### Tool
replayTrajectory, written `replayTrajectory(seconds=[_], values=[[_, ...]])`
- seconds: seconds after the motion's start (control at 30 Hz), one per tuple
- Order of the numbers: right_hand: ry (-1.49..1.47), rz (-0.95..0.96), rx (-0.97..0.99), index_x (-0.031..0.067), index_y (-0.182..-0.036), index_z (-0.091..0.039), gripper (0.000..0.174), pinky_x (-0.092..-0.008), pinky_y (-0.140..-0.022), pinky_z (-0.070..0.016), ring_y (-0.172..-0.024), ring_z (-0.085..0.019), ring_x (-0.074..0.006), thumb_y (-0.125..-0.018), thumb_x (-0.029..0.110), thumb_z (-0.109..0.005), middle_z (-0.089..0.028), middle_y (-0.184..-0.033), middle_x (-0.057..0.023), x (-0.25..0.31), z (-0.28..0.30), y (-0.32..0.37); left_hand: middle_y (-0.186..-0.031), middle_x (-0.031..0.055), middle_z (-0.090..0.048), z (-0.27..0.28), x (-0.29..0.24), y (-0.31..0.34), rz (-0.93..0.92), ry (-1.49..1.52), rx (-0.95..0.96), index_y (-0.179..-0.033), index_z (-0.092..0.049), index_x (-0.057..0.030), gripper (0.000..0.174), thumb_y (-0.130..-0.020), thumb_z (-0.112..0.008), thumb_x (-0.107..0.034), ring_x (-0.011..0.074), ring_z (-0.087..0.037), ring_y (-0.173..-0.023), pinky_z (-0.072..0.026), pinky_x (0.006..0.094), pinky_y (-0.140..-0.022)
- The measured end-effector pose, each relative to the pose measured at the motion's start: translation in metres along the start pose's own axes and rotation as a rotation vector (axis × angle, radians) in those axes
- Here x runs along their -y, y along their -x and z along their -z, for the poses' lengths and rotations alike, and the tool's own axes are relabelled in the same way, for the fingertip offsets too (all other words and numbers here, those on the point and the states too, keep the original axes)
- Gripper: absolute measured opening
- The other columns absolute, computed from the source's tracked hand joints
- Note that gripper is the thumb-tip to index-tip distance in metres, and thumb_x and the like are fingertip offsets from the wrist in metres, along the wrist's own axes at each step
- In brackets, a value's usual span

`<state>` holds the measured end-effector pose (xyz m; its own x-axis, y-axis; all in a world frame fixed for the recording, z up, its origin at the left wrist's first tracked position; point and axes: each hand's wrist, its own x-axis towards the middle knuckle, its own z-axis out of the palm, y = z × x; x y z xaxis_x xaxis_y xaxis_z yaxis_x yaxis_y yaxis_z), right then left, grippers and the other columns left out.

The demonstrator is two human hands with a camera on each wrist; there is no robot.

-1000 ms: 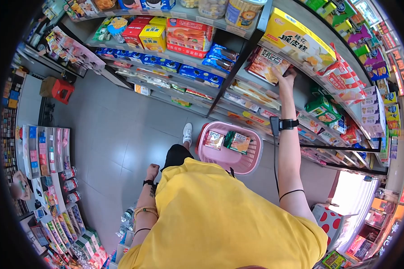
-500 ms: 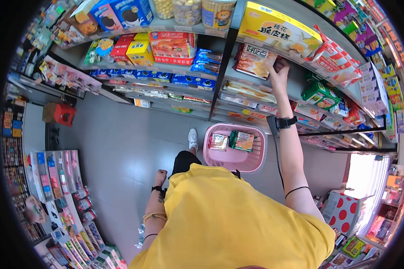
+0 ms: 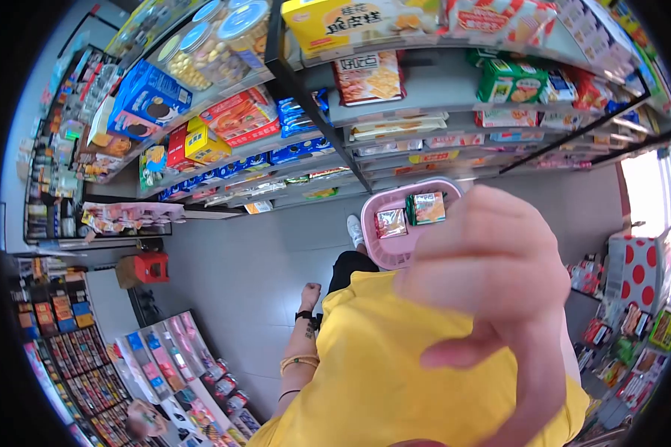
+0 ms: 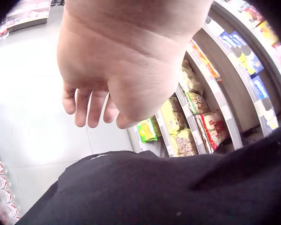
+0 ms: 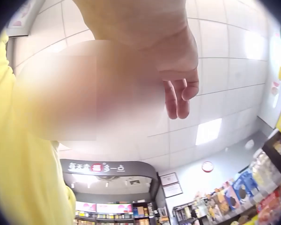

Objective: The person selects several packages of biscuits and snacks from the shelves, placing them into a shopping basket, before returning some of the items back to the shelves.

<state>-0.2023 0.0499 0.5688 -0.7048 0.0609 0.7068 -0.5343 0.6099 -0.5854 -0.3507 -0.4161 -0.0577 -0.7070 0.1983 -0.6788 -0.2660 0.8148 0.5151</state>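
The pink basket (image 3: 390, 259) stands on the grey tiled floor (image 3: 261, 253) at the foot of the shelves (image 3: 417, 93), just ahead of the person's white shoe (image 3: 356, 229), with two snack packets (image 3: 389, 222) lying side by side in it. Its right side is hidden by the right hand (image 3: 492, 276), which is raised very near the head camera and shows large and blurred; the wrist view shows its fingers (image 5: 178, 93) hanging loosely curled and empty. The left hand (image 3: 311, 289) hangs at the person's side, well apart from the basket, its fingers slack and holding nothing, beside black shorts (image 4: 154, 187). A yellow shirt (image 3: 380, 372) fills the lower middle of the head view. On the shelves above the basket stand a cracker packet (image 3: 367, 77), a yellow box (image 3: 335, 22) and green packets (image 3: 508, 80); further left are blue boxes (image 3: 145, 97) and clear jars (image 3: 216, 41). The left wrist view shows low shelves of yellow snack bags (image 4: 173, 117) and bottles (image 4: 0, 168) on the floor. A red stool (image 3: 150, 267) stands by the far racks and a red-dotted white box (image 3: 637, 268) at the right. Overhead is a white tiled ceiling (image 5: 225, 56) with a lit panel (image 5: 208, 131).
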Motion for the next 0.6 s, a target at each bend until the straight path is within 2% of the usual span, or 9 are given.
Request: replayTrajectory(seconds=[0.17, 0.27, 0.37, 0.4, 0.5, 0.53, 0.57, 0.6], values=[[-0.026, 0.059, -0.033, 0.0047, -0.085, -0.066, 0.021, -0.0327, -0.053, -0.0428, -0.062, -0.057, -0.0233, -0.076, 0.023, -0.071, -0.064, -0.08, -0.008, 0.019, 0.008, 0.008, -0.079, 0.0061, -0.064, -0.002, -0.03, -0.014, -0.101, 0.032, 0.029, -0.096, -0.06, -0.0003, 0.025, -0.086, -0.06, -0.024, 0.0165, -0.06, -0.07, -0.0497, 0.0306, -0.068], [-0.028, 0.075, -0.049, 0.0047, -0.084, -0.066, 0.022, -0.0322, -0.051, -0.0423, -0.061, -0.057, -0.0229, -0.081, 0.027, -0.067, -0.064, -0.08, -0.0077, 0.026, 0.012, 0.013, -0.081, 0.0077, -0.065, -0.003, -0.042, -0.01, -0.113, -0.003, 0.031, -0.098, -0.061, -0.0007, 0.026, -0.086, -0.059, -0.024, 0.0176, -0.062, -0.072, -0.0498, 0.0312, -0.069], [-0.053, 0.102, -0.054, 0.0047, -0.083, -0.066, 0.026, -0.0318, -0.049, -0.0418, -0.059, -0.057, -0.0226, -0.087, 0.03, -0.064, -0.064, -0.08, -0.0073, 0.029, 0.016, 0.016, -0.086, 0.0114, -0.068, -0.007, -0.04, -0.007, -0.049, -0.108, 0.037, -0.101, -0.061, -0.0011, 0.028, -0.086, -0.06, -0.024, 0.0217, -0.065, -0.079, -0.0513, 0.0343, -0.073], [-0.067, 0.101, -0.056, 0.0047, -0.083, -0.066, 0.027, -0.0316, -0.049, -0.0416, -0.059, -0.057, -0.0225, -0.088, 0.031, -0.063, -0.064, -0.08, -0.0072, 0.029, 0.016, 0.019, -0.088, 0.0125, -0.068, -0.01, -0.038, -0.007, -0.101, -0.14, 0.012, -0.101, -0.062, -0.001, 0.028, -0.086, -0.06, -0.025, 0.0231, -0.066, -0.081, -0.0515, 0.0353, -0.075], [-0.182, 0.009, -0.067, 0.0041, -0.082, -0.066, 0.024, -0.0328, -0.05, -0.0421, -0.059, -0.057, -0.0223, -0.084, 0.028, -0.066, -0.063, -0.078, -0.0086, 0.025, 0.011, 0.029, -0.093, 0.0167, -0.069, -0.004, -0.039, -0.032, -0.257, -0.22, -0.054, -0.101, -0.063, -0.0009, 0.029, -0.085, -0.061, -0.025, 0.0296, -0.067, -0.09, -0.0518, 0.0392, -0.082], [-0.209, 0.028, -0.059, 0.0035, -0.083, -0.066, 0.023, -0.0332, -0.052, -0.0427, -0.06, -0.057, -0.0222, -0.081, 0.026, -0.068, -0.063, -0.078, -0.0093, 0.019, 0.006, 0.033, -0.092, 0.0168, -0.069, 0.004, -0.063, -0.035, -0.342, -0.23, -0.136, -0.101, -0.062, -0.0007, 0.028, -0.085, -0.062, -0.024, 0.0316, -0.066, -0.089, -0.0517, 0.0399, -0.082], [-0.235, 0.047, -0.051, 0.003, -0.084, -0.067, 0.022, -0.0336, -0.053, -0.0433, -0.061, -0.057, -0.022, -0.078, 0.024, -0.07, -0.062, -0.079, -0.0101, 0.013, 0.002, 0.038, -0.091, 0.017, -0.068, 0.025, -0.12, -0.016, -0.423, -0.237, -0.225, -0.102, -0.062, -0.0006, 0.028, -0.084, -0.062, -0.023, 0.0335, -0.066, -0.088, -0.0516, 0.0406, -0.081], [-0.218, 0.082, -0.004, 0.0026, -0.089, -0.066, 0.023, -0.034, -0.057, -0.0446, -0.065, -0.057, -0.0224, -0.076, 0.021, -0.071, -0.062, -0.082, -0.0108, 0.001, -0.005, 0.044, -0.094, 0.0185, -0.066, 0.058, -0.228, 0.055, -0.496, -0.383, -0.246, -0.105, -0.06, -0.0003, 0.029, -0.085, -0.061, -0.021, 0.0365, -0.063, -0.092, -0.0499, 0.0418, -0.084]])
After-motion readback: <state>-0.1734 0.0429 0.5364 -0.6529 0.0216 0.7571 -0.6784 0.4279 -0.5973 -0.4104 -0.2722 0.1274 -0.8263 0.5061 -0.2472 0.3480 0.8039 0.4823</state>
